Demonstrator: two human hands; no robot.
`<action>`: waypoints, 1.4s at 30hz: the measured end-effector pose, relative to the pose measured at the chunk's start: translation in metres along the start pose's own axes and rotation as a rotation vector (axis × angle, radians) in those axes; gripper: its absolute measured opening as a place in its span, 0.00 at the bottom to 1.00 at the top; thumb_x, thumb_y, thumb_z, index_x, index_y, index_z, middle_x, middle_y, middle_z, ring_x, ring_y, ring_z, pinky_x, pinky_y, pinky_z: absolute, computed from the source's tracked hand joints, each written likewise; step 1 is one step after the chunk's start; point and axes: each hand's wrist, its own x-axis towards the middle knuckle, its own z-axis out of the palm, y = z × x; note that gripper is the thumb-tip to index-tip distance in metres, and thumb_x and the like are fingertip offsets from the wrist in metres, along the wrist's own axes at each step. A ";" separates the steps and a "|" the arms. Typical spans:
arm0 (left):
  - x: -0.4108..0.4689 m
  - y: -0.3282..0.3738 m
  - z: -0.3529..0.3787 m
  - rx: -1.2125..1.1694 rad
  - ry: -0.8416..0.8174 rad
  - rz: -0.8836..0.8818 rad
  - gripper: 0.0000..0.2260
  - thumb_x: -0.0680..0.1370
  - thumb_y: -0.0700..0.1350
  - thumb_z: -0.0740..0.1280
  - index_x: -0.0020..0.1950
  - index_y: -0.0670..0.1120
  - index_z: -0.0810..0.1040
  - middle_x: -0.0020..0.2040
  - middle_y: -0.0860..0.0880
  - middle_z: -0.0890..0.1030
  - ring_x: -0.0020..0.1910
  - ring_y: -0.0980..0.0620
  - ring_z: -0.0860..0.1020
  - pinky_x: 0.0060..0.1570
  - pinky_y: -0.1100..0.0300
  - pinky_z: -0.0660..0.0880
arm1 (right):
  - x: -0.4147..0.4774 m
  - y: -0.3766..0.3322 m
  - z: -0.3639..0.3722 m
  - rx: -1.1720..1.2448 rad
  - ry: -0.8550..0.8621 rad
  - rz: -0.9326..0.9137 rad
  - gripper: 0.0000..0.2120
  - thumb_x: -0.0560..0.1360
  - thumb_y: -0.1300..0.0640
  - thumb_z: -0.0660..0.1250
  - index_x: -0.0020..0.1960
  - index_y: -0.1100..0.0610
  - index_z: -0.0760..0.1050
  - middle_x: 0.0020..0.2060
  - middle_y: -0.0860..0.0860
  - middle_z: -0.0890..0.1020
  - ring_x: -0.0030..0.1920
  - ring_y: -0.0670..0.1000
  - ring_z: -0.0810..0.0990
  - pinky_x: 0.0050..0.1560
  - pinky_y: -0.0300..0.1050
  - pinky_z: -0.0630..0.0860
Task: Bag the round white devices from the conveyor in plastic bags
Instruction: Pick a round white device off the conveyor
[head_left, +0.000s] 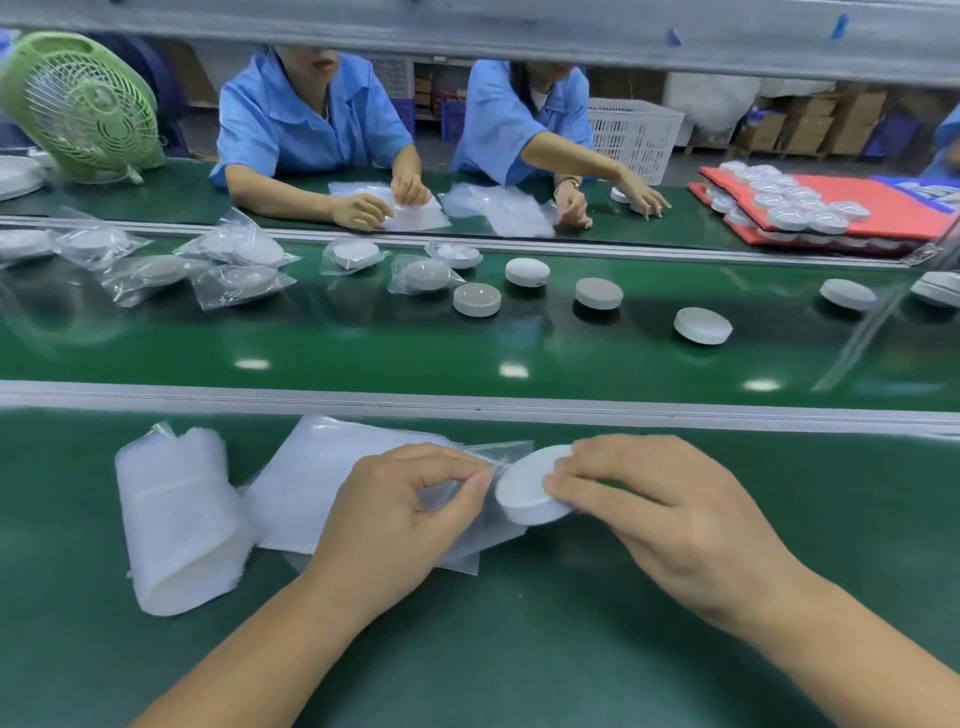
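Observation:
My right hand (670, 514) grips a round white device (524, 488), tilted on its edge just above the green bench. My left hand (400, 519) pinches the mouth of a clear plastic bag (488, 535) right beside the device; the device's left edge touches the bag's opening. Under my left hand lies a flat stack of clear bags (306, 483). On the green conveyor (363, 358) beyond the rail sit several bare white devices, such as one (702, 325) on the right, and several bagged devices (239, 249) on the left.
A rolled bundle of bags (176, 525) lies at the left of my bench. Two people in blue shirts (306, 119) work across the conveyor with bags. A green fan (83, 104) stands far left; red foam sheets (883, 208) carrying devices lie far right.

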 end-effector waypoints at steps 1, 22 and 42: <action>-0.001 0.001 0.001 -0.034 -0.005 -0.019 0.06 0.76 0.56 0.68 0.49 0.62 0.85 0.46 0.68 0.83 0.51 0.63 0.82 0.51 0.69 0.75 | -0.001 -0.001 0.003 0.013 0.001 -0.001 0.17 0.78 0.69 0.69 0.63 0.56 0.82 0.58 0.51 0.84 0.59 0.55 0.82 0.49 0.52 0.78; 0.048 0.001 -0.011 0.301 0.037 0.055 0.07 0.75 0.63 0.64 0.49 0.64 0.77 0.53 0.69 0.75 0.60 0.63 0.70 0.53 0.69 0.69 | 0.119 0.113 0.088 0.395 0.051 0.988 0.05 0.75 0.53 0.77 0.45 0.42 0.85 0.45 0.37 0.85 0.41 0.36 0.79 0.47 0.32 0.76; 0.021 -0.030 -0.011 0.408 -0.124 0.032 0.08 0.71 0.59 0.67 0.41 0.63 0.85 0.44 0.72 0.79 0.46 0.68 0.75 0.45 0.65 0.76 | 0.044 0.172 0.063 0.089 -0.230 0.734 0.20 0.79 0.61 0.71 0.69 0.51 0.76 0.55 0.48 0.82 0.52 0.52 0.77 0.56 0.48 0.75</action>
